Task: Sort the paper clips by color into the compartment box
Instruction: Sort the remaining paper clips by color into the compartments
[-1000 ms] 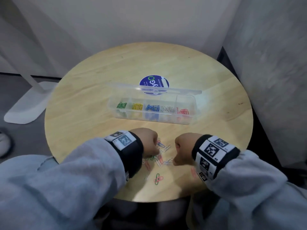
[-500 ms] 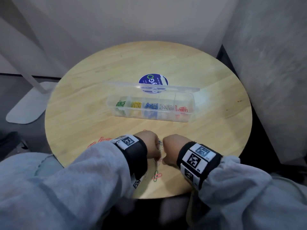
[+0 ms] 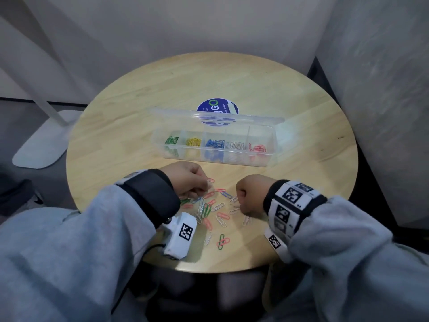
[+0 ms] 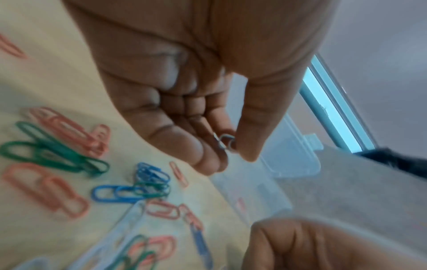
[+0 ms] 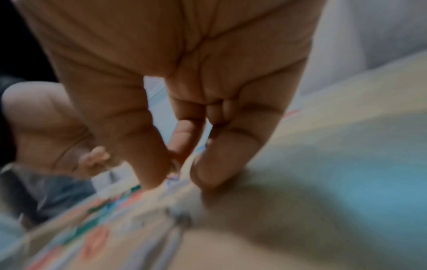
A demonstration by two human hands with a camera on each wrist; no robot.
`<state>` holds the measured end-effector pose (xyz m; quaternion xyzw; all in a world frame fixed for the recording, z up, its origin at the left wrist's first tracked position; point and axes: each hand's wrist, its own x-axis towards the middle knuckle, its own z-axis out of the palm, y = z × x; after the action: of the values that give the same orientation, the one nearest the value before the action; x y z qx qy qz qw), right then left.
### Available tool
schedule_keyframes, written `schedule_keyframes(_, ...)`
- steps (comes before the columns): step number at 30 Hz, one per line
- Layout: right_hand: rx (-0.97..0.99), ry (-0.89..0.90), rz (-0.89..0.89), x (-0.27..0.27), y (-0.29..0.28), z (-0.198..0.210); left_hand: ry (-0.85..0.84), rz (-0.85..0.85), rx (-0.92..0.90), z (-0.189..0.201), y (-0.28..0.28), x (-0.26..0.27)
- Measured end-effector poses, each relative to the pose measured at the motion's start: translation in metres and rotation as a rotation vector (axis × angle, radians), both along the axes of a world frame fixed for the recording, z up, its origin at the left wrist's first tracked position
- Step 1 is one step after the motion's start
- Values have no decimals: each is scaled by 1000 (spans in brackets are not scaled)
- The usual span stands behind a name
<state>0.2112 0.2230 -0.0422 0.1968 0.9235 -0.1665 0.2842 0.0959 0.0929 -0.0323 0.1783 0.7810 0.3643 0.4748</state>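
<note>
A clear compartment box (image 3: 216, 159) stands open mid-table, holding green, yellow, blue, silver and red clips from left to right. Loose paper clips (image 3: 213, 208) of mixed colours lie scattered between my hands. My left hand (image 3: 206, 184) hovers at the pile's far left edge. Its thumb and forefinger pinch a silver paper clip (image 4: 225, 144), seen in the left wrist view. My right hand (image 3: 241, 201) is curled at the pile's right side. In the blurred right wrist view its thumb and forefinger (image 5: 175, 164) meet on what looks like a thin clip of unclear colour.
The box's lid (image 3: 216, 117) stands up behind it, before a round blue sticker (image 3: 217, 109). A green and a red clip (image 3: 222, 241) lie near the round table's front edge (image 3: 209, 269). A grey wall (image 3: 383, 112) closes the right side; a white stand base (image 3: 39, 145) sits on the floor at left.
My hands, nearly touching half a second ago, have drawn apart, so the loose clips between them show. The left hand has shifted left and slightly forward.
</note>
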Motion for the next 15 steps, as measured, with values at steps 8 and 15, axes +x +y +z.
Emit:
schedule_keyframes(8,-534,254,-461,6,38,15,-244,294,229,19,1,-4)
schedule_keyframes(15,-710,229,-547,7,36,9,-213,227,162,23,4,6)
